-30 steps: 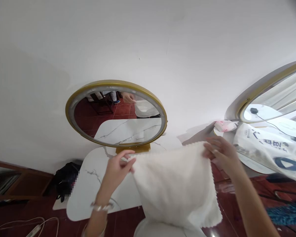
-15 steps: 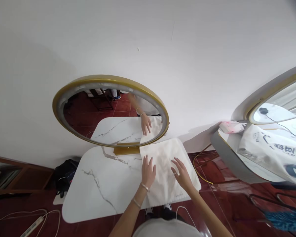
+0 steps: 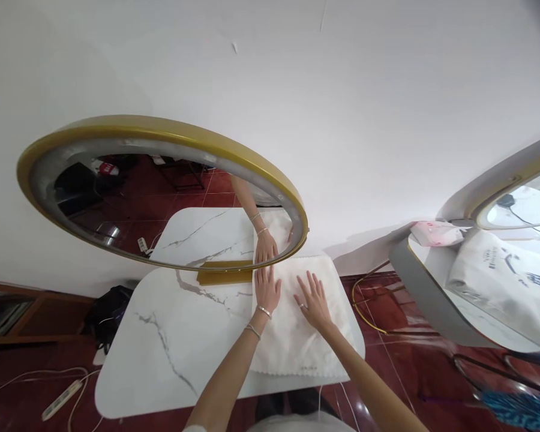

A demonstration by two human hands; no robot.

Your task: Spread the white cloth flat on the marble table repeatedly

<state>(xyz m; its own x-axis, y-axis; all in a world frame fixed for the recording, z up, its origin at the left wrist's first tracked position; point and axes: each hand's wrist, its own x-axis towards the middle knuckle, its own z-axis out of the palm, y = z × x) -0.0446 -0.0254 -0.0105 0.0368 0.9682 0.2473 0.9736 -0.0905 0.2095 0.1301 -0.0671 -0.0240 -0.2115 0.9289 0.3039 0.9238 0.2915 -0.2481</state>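
A white cloth [image 3: 297, 336] lies spread flat on the right part of a white marble table [image 3: 162, 342]. My left hand [image 3: 266, 288] rests palm down on the cloth's far left corner, fingers stretched out, with bracelets on the wrist. My right hand [image 3: 312, 300] lies flat on the cloth beside it, fingers spread, a ring on one finger. Both hands press on the cloth and hold nothing. A round gold-framed mirror [image 3: 162, 192] stands at the table's far edge and reflects my left hand and the cloth.
A second table [image 3: 432, 294] at the right carries a white printed bag [image 3: 504, 282], a pink packet [image 3: 434, 233] and another gold-rimmed mirror [image 3: 513, 198]. On the red tiled floor lie a power strip [image 3: 60, 399] with cables and a black bag [image 3: 110, 312].
The cloth was held up in the air by both hands; now it lies flat on the table. My hands have slid forward over it toward the mirror, and my head has come closer.
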